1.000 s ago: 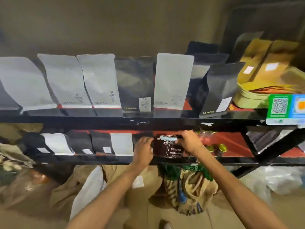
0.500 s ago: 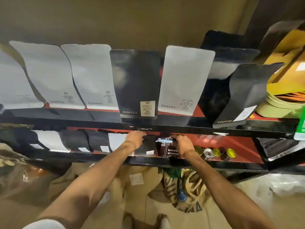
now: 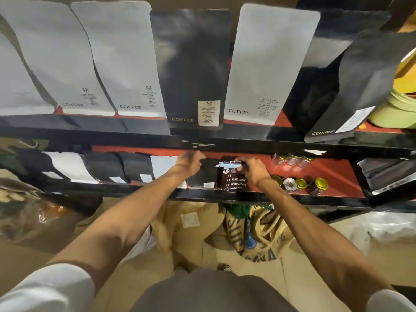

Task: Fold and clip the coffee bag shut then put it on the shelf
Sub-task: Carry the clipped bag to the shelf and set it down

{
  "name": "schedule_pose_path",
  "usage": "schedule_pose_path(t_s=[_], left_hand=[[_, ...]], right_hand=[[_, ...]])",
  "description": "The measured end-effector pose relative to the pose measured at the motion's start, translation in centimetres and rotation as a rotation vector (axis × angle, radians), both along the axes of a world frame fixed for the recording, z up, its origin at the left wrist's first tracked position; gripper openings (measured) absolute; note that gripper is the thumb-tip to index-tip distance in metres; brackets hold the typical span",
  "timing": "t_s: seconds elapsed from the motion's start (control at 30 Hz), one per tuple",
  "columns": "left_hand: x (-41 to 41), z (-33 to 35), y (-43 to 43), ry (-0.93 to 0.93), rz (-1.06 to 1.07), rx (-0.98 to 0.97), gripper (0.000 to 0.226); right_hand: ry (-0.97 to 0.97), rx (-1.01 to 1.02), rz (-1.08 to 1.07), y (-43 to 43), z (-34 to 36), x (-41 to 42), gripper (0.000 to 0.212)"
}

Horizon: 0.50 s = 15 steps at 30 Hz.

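Note:
A dark brown coffee bag (image 3: 233, 180) with white print stands on the red lower shelf (image 3: 337, 174). Its folded top carries a light blue clip (image 3: 229, 164). My right hand (image 3: 253, 170) grips the bag's top right corner at the clip. Just left of it, my left hand (image 3: 190, 162) rests on the top of a neighbouring black bag (image 3: 203, 176), fingers curled over its edge.
A row of black and white bags (image 3: 108, 167) fills the lower shelf's left part; small yellow-lidded jars (image 3: 299, 183) stand to the right. The upper shelf (image 3: 202, 136) holds tall white and black coffee bags (image 3: 267, 64). Burlap sacks (image 3: 254, 233) lie on the floor below.
The brown bag went from held at the shelf's front edge to standing on the lower shelf. My left hand moved off it to the black bag beside it. The camera came closer.

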<state>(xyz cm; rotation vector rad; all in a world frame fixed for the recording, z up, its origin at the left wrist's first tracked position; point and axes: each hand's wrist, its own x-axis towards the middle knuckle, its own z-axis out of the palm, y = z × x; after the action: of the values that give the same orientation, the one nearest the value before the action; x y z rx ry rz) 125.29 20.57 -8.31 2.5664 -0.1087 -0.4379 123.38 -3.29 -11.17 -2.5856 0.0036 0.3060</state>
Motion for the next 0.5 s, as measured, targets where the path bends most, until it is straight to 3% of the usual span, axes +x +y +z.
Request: schedule_pose_path(t_s=[0.27,0.5], left_hand=[[0.3,0.3,0.2,0.004,-0.076,0.059,0.027],[-0.9,-0.4,-0.3,-0.117,-0.126,0.125,0.024]], right_hand=[[0.018,0.029,0.000,0.0,-1.2,0.2,0.042],[-0.056,0.003,0.074,-0.1,-0.9,-0.3,0.041]])
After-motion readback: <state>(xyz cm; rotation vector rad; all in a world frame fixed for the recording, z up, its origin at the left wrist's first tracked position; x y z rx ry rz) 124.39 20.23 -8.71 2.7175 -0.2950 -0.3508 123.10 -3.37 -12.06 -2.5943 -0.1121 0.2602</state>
